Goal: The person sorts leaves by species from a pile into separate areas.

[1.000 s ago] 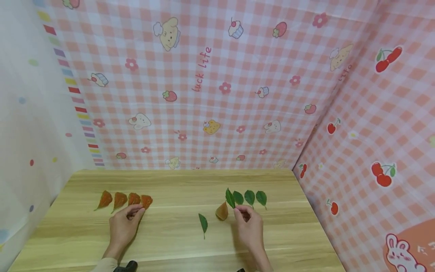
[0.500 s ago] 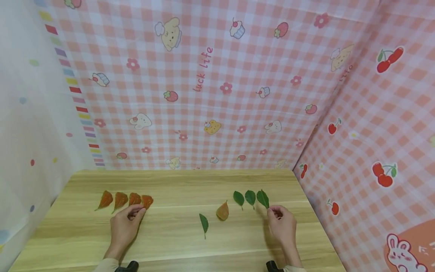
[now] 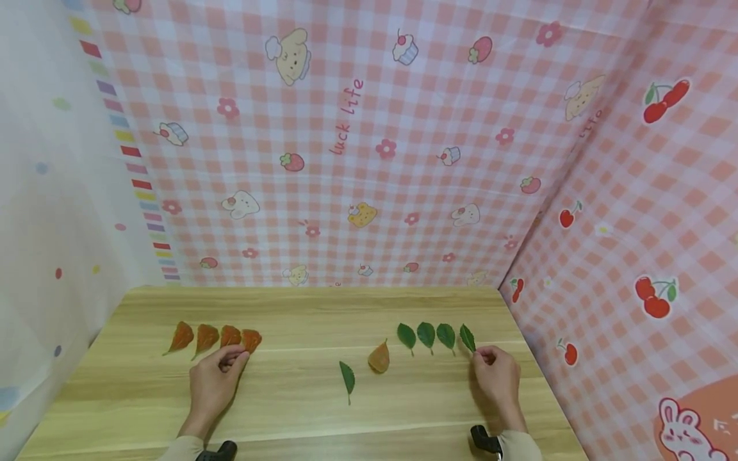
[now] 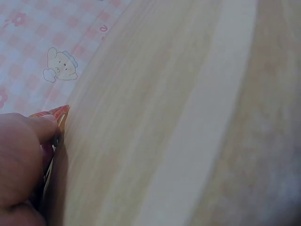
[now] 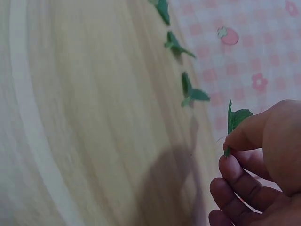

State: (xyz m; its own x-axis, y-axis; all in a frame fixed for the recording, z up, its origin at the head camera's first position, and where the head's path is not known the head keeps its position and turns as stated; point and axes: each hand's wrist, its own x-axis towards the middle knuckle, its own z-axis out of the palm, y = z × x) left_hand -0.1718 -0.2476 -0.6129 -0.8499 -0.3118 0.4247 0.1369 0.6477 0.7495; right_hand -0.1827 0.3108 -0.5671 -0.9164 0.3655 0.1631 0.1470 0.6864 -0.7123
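My left hand (image 3: 214,384) pinches the rightmost leaf (image 3: 251,340) of a row of orange-brown leaves between thumb and finger; in the left wrist view its orange tip (image 4: 60,111) sticks out past the thumb. My right hand (image 3: 497,379) pinches a green leaf (image 3: 467,338) by its stem end, with the blade pointing up and away. The right wrist view shows this green leaf (image 5: 239,117) folded along its middle, between thumb and forefinger. Three other green leaves (image 3: 426,335) lie in a row just left of it, stems toward me.
Three more orange-brown leaves (image 3: 206,338) lie left of the left hand. Between the hands are a single yellow-brown leaf (image 3: 378,358) and a narrow green leaf (image 3: 348,379). The wooden table (image 3: 300,416) meets checked cloth walls (image 3: 323,192) at the back and right.
My right hand has carried its green leaf rightward, from the left end of the green row, past the three lying leaves, to the right end. The left hand stays at the same orange-brown leaf.
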